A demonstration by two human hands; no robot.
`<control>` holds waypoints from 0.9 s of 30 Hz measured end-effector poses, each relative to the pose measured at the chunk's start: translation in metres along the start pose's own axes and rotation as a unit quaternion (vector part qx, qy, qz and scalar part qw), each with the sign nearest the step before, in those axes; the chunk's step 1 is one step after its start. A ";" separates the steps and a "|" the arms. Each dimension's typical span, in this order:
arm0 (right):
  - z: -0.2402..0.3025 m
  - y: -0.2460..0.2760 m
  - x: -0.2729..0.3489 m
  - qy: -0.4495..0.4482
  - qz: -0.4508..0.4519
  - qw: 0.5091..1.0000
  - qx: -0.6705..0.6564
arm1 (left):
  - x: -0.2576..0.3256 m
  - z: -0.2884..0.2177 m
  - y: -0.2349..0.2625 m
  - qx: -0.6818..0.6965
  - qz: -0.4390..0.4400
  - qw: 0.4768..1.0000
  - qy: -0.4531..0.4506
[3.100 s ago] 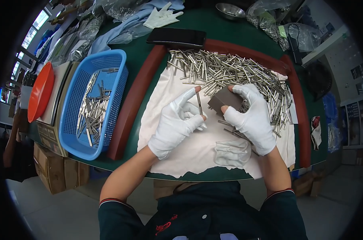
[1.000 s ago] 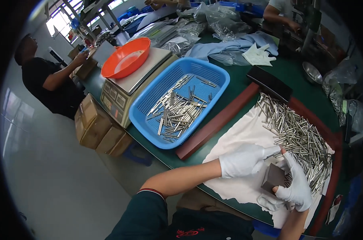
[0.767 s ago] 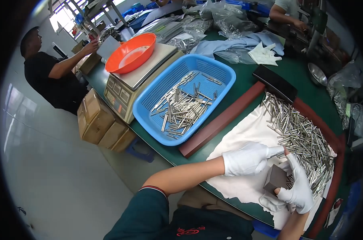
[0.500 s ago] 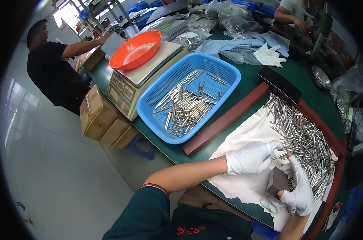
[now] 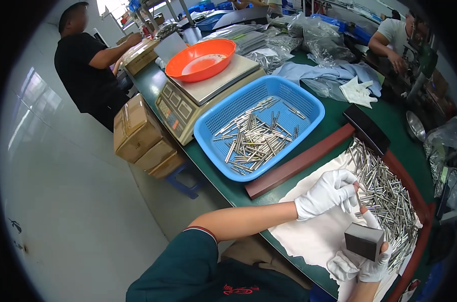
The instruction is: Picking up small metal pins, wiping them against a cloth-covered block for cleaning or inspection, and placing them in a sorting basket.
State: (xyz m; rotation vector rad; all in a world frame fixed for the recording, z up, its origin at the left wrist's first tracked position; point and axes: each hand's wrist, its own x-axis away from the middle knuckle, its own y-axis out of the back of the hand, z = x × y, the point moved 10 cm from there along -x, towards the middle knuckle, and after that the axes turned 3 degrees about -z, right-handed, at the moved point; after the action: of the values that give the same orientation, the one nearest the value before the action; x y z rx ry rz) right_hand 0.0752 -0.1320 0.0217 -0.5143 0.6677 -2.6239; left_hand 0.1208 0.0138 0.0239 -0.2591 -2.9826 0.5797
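Note:
My left hand (image 5: 330,194), in a white glove with bare fingertips, is pinched beside a pile of shiny metal pins (image 5: 384,191). A thin metal pin seems to be between its fingertips, mostly hidden. My right hand (image 5: 377,267), gloved the same way, grips a dark grey rectangular block (image 5: 364,241) against its palm. Its bare index fingertip reaches up close to the left fingertips. Under both hands a white cloth (image 5: 304,226) is spread, with a crumpled white glove or rag (image 5: 343,266) next to the block.
A blue perforated basket (image 5: 204,143) with more pins stands left of a dark red bar (image 5: 299,163). Behind it an orange bowl (image 5: 223,48) sits on a scale (image 5: 175,113). A black phone-like slab (image 5: 367,128) lies at the bar's corner. Two people work beyond; cardboard boxes (image 5: 138,128) stand left.
The block has turned in my right hand, showing a broad face. My left hand has lifted slightly, fingers still pinched near the right index fingertip. The whole view has shifted.

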 end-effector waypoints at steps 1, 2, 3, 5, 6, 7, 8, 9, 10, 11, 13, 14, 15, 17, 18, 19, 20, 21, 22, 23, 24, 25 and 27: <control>-0.007 0.000 -0.002 -0.015 0.011 0.998 -0.059 | -0.002 0.002 0.004 -0.007 -0.017 1.000 -0.022; -0.010 -0.002 -0.002 -0.004 0.021 0.994 -0.108 | -0.003 0.001 0.008 -0.015 -0.033 0.998 -0.043; -0.012 -0.006 -0.003 -0.005 0.023 0.994 -0.106 | -0.003 0.005 0.006 0.010 -0.025 0.999 -0.028; -0.018 -0.012 -0.005 -0.032 0.023 0.962 -0.269 | -0.003 0.006 0.004 -0.010 -0.025 0.998 -0.051; -0.021 -0.010 -0.006 -0.047 0.053 0.956 -0.284 | -0.003 0.003 0.001 -0.030 -0.020 0.997 -0.070; -0.024 -0.005 -0.005 -0.048 0.054 0.957 -0.282 | -0.001 -0.004 -0.004 -0.082 -0.012 0.991 -0.108; -0.026 0.002 -0.004 -0.047 0.040 0.951 -0.302 | 0.000 -0.003 -0.008 -0.112 0.004 0.988 -0.102; -0.026 0.005 -0.005 -0.045 0.027 0.945 -0.322 | 0.003 -0.006 -0.012 -0.142 0.020 0.985 -0.095; -0.025 0.006 -0.006 -0.047 0.029 0.946 -0.320 | 0.003 -0.005 -0.015 -0.195 0.028 0.973 -0.123; -0.024 0.002 -0.007 -0.063 0.057 0.945 -0.316 | 0.002 -0.002 -0.015 -0.195 0.026 0.972 -0.125; -0.025 -0.004 -0.007 -0.081 0.086 0.944 -0.309 | 0.007 -0.011 -0.021 -0.246 0.028 0.949 -0.196; -0.025 -0.003 -0.007 -0.081 0.082 0.938 -0.328 | 0.005 -0.008 -0.020 -0.244 0.030 0.952 -0.182; -0.025 -0.002 -0.007 -0.080 0.077 0.932 -0.346 | 0.005 -0.009 -0.020 -0.244 0.028 0.952 -0.183; -0.027 0.003 -0.006 -0.075 0.070 0.936 -0.338 | 0.004 -0.004 -0.020 -0.256 0.038 0.954 -0.153; -0.027 0.006 -0.006 -0.068 0.062 0.939 -0.331 | 0.003 -0.004 -0.019 -0.256 0.036 0.954 -0.154; -0.027 0.006 -0.004 -0.069 0.063 0.940 -0.329 | 0.003 -0.004 -0.019 -0.269 0.035 0.948 -0.164; -0.025 0.007 -0.003 -0.060 0.064 0.944 -0.317 | 0.003 -0.003 -0.020 -0.283 0.035 0.943 -0.174; -0.023 0.007 -0.003 -0.052 0.066 0.949 -0.305 | 0.001 -0.001 -0.019 -0.282 0.033 0.943 -0.174; -0.022 0.007 -0.003 -0.053 0.067 0.949 -0.303 | 0.000 0.001 -0.020 -0.257 0.041 0.950 -0.172; -0.022 0.006 -0.003 -0.056 0.067 0.953 -0.290 | 0.000 0.003 -0.021 -0.232 0.050 0.957 -0.169; -0.022 0.005 -0.003 -0.059 0.067 0.957 -0.276 | 0.000 0.002 -0.020 -0.230 0.049 0.957 -0.170; -0.023 0.006 -0.003 -0.059 0.067 0.958 -0.274 | 0.002 -0.002 -0.021 -0.265 0.049 0.944 -0.192; -0.023 0.006 -0.003 -0.060 0.052 0.955 -0.286 | 0.003 -0.004 -0.023 -0.297 0.048 0.929 -0.214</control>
State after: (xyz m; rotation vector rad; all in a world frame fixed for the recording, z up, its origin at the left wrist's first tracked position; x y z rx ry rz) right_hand 0.0697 -0.1270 -0.0015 -0.7674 1.3807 -2.2535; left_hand 0.1151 -0.0052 0.0363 -0.3576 -3.5119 -0.3393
